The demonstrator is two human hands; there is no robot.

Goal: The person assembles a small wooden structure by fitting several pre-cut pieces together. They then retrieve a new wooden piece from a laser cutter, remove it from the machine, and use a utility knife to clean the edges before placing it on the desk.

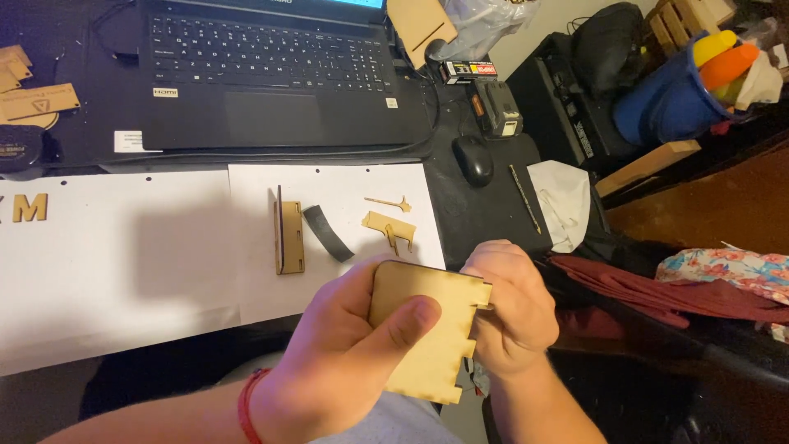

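My left hand (349, 353) grips a flat laser-cut plywood panel (427, 329) with notched edges, thumb pressed on its face. It is held in front of me, below the desk's near edge. My right hand (509, 304) is closed against the panel's right notched edge; whether something small sits between its fingers is hidden. On the white paper sheets (123, 247) lie a joined wooden piece with slots (288, 232), a dark grey strip (327, 233), a small notched wooden part (390, 226) and a thin wooden sliver (389, 202).
A black laptop (271, 74) stands at the back of the desk, with a black mouse (474, 159), a pencil-like stick (524, 197) and a white cloth (563, 201) to its right. Wooden letters (29, 207) and wood offcuts (33, 94) lie far left. Bags and fabrics crowd the right.
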